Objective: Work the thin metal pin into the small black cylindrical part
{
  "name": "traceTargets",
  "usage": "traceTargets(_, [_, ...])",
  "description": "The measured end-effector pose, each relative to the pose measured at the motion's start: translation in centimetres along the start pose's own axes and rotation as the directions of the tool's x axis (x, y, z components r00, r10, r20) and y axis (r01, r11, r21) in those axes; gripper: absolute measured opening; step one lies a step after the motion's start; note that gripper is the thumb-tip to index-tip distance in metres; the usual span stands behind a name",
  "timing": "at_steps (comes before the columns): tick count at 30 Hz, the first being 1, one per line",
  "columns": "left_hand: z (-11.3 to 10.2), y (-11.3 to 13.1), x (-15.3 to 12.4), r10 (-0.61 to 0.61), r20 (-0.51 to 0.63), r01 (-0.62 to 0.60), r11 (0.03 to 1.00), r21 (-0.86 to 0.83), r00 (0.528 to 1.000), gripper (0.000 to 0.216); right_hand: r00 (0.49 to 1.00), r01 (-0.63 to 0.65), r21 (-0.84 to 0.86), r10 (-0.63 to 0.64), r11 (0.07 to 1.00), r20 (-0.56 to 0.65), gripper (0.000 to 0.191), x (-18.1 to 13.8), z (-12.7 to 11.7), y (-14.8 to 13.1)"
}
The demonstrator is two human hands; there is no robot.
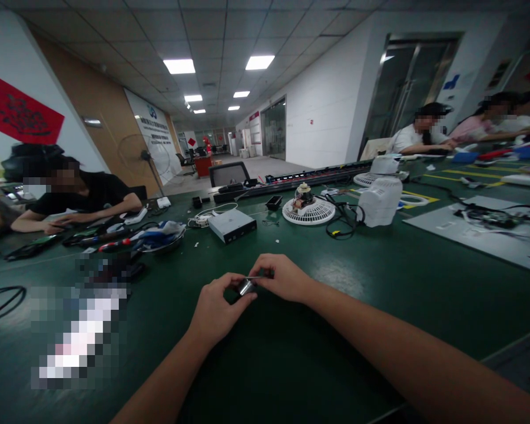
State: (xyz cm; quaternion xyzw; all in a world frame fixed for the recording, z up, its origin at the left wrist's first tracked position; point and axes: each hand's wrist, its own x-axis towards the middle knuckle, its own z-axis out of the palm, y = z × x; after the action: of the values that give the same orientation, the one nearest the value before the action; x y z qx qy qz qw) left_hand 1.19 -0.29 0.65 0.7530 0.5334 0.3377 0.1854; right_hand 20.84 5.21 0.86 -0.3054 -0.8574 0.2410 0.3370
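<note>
Beyond left hand point(212, 310) and right hand point(288, 279) on metal part point(246, 287) — illegible wall sign point(152, 123)

part point(246, 287) between my left hand point(214, 307) and right hand point(288, 277) | drive point(232, 221) beyond, on table point(406, 282) | bowl point(170, 244) left of drive, fan grille point(315, 213) right

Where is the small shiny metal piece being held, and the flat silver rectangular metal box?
Small shiny metal piece point(246, 287): head view, on its bright side surface.
Flat silver rectangular metal box point(232, 221): head view, on its top.
</note>
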Motion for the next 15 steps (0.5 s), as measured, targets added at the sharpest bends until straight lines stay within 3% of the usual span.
traceTargets(5, [-0.08, -0.09, 0.02, 0.01, -0.01, -0.01, 1.0, 0.015, 1.0, 0.029, 0.999, -0.032, -0.009, 0.032, 0.999, 0.018, 0.01, 0.1, 0.19, 0.03])
traceTargets(9, [-0.02, -0.19, 0.01, 0.017, -0.019, -0.016, 0.999, 0.031, 1.0, 0.028, 0.998, -0.029, 0.079, 0.025, 0.996, 0.049, 0.011, 0.08, 0.06, 0.32])
traceTargets(12, [0.16, -0.45, 0.03, 0.015, -0.022, -0.013, 0.997, 0.072, 1.0, 0.029, 0.984, -0.136, 0.189, 0.11, 0.972, 0.142, 0.013, 0.11, 0.0, 0.54])
traceTargets(15, [0.3, -0.77, 0.1, 0.016, -0.024, -0.013, 0.992, 0.122, 1.0, 0.028, 0.963, -0.231, 0.18, 0.197, 0.956, 0.186, 0.014, 0.14, 0.1, 0.53])
